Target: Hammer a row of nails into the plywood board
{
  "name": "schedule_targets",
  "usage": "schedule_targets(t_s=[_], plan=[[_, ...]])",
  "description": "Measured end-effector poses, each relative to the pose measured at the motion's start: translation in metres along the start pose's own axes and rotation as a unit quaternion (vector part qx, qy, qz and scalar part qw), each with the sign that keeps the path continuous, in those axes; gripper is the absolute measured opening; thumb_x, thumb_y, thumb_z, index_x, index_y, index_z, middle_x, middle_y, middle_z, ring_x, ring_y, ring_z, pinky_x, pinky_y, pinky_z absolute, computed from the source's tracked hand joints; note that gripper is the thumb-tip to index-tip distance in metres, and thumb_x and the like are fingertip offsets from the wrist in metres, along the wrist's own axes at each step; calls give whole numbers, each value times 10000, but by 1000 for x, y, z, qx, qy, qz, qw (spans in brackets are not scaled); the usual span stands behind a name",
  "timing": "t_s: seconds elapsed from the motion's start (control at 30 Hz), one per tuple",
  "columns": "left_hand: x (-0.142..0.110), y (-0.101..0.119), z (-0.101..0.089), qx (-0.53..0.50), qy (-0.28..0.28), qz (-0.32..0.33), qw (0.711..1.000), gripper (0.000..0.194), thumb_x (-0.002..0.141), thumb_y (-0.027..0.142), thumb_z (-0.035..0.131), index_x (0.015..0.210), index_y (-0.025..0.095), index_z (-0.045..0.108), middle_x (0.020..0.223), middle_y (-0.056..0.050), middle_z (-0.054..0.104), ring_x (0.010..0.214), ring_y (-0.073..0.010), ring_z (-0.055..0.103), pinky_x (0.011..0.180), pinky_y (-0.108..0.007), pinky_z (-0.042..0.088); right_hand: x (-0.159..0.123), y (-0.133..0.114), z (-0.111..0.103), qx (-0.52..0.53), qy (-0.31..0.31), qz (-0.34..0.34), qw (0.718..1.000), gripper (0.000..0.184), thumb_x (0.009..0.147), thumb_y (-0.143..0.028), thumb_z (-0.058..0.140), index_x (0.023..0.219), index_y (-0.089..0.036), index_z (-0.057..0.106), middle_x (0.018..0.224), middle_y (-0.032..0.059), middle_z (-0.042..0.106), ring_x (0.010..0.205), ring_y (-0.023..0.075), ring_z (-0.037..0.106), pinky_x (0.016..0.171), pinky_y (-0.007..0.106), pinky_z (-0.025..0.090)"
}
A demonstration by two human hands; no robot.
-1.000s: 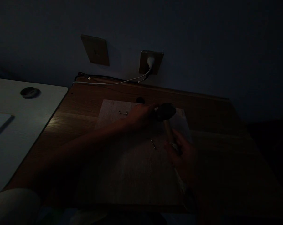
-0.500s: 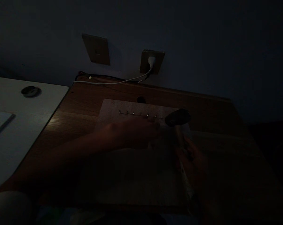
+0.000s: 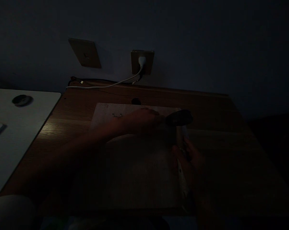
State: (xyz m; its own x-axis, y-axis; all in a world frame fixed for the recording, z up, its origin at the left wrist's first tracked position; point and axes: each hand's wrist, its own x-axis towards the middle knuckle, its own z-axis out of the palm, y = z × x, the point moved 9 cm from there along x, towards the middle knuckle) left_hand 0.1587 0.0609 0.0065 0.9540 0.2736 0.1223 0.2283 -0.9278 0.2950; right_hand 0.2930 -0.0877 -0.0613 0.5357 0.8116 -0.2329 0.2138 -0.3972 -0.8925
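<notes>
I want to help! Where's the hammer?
In the head view, the hammer is gripped in the right hand, its dark head beside the left hand, over the far edge of the pale board.

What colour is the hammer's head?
The hammer head looks black, best seen in the head view.

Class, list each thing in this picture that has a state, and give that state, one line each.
Right hand, closed around the hammer's handle
Hammer, held, head above the board
Left hand, over the board, beside the hammer's head
White plug, pushed into the wall socket
</notes>
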Motion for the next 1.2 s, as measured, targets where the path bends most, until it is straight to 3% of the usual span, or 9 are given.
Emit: schedule_targets(t_s=[0.17, 0.37, 0.73, 1.0, 1.2], plan=[[18, -25, 6, -40, 56, -45, 997, 198, 914, 122, 575, 1002, 168, 747, 959, -89, 784, 819, -196, 709, 725, -296, 510, -3, -3, 1, 15, 17, 8, 1000, 788, 804, -669, 764, 1393, -155, 663, 524, -87, 533, 410, 150, 502, 384, 271, 404], [14, -46, 9, -59, 102, -113, 987, 244, 926, 146, 567, 1049, 169, 777, 1004, -97, 803, 903, -222, 742, 769, -315, 541, -4, 0, 1, 20, 20, 18, 999, 803, 807, -641, 772, 1429, -151, 643, 546, -78, 547, 441, 162, 521, 403, 279, 428], [10, -42, 11, -32, 87, -103, 990, 235, 914, 137, 575, 1013, 178, 784, 978, -92, 804, 889, -230, 745, 774, -329, 549, -1, 3, -4, -16, 25, 6, 1000, 721, 820, -643, 763, 1374, -187, 691, 565, -66, 579, 454, 169, 562, 428, 286, 458], [10, -29, 7, 34, 66, -70, 995, 231, 921, 119, 564, 976, 174, 781, 940, -103, 783, 867, -234, 721, 819, -353, 542, -5, -4, 1, 23, 26, 28, 999, 881, 749, -667, 785, 1426, -124, 627, 530, -83, 550, 412, 161, 508, 386, 285, 414], [15, -33, 10, -26, 79, -91, 992, 258, 963, 120, 529, 1007, 179, 776, 1013, -99, 785, 880, -209, 721, 773, -307, 528, -4, -2, 3, 16, 13, 27, 999, 862, 786, -657, 762, 1443, -119, 617, 515, -82, 541, 425, 166, 512, 398, 285, 419]])
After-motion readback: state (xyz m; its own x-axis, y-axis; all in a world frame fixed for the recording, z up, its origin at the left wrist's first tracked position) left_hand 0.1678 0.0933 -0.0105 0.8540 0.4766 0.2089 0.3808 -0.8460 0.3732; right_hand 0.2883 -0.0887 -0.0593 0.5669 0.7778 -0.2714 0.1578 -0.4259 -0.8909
